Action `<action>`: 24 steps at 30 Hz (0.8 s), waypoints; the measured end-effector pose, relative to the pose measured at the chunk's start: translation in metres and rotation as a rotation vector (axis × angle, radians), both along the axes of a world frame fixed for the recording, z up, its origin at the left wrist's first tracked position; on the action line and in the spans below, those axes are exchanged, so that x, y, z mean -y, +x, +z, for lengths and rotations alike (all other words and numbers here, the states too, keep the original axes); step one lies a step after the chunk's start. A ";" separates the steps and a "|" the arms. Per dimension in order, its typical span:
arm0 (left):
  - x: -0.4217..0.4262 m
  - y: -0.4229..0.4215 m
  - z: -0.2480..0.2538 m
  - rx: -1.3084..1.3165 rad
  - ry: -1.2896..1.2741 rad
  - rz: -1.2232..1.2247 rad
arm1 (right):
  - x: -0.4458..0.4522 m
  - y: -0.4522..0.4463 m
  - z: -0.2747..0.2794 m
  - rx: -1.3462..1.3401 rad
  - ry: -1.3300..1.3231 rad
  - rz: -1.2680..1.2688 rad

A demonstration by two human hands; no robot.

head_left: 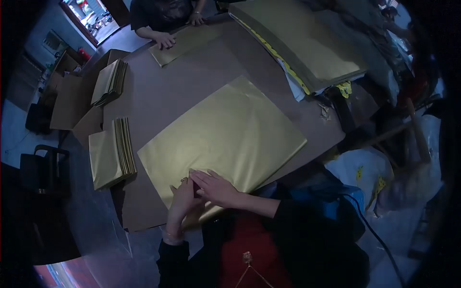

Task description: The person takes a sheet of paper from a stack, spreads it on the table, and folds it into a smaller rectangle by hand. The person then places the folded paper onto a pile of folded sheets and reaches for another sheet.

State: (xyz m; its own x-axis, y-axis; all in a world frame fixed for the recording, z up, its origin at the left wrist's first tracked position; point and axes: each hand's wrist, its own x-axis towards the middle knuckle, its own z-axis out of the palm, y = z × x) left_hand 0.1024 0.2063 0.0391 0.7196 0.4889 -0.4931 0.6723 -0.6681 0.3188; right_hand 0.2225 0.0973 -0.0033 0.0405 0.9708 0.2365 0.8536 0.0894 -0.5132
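Observation:
A large gold sheet [216, 129] lies on the brown table [158, 91] in front of me, its near edge by my body. My right hand [214, 188] rests flat on the near part of the sheet, fingers stretched out and pointing left. Just left of it, touching it, my left hand [183, 198] is on the sheet near its lower left edge, fingers apart with a ring on one. Neither hand grips anything that I can see. The parts of the left fingers beside the right hand are partly hidden.
Two stacks of folded gold sheets stand at the left, one nearer [113, 156], one farther [109, 84] by a cardboard box [77, 103]. A large gold stack [302, 43] lies at the upper right. Across the table, a co-worker's hands [165, 41] touch a folded sheet [185, 45].

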 end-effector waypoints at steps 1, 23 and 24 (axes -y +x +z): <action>0.001 0.001 0.002 -0.002 -0.007 -0.013 | 0.008 0.007 0.001 0.178 0.003 -0.021; 0.006 0.007 0.016 0.028 0.052 -0.015 | 0.104 0.176 0.032 0.027 -0.057 -0.511; 0.003 0.009 0.011 0.061 0.053 -0.023 | 0.097 0.164 0.032 0.030 -0.056 -0.497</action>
State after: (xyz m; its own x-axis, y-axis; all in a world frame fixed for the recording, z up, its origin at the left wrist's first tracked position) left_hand 0.1113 0.2033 0.0501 0.7588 0.4962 -0.4218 0.6371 -0.7001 0.3224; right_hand 0.3862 0.0007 0.0291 0.4951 0.8472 0.1929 0.8006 -0.3585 -0.4802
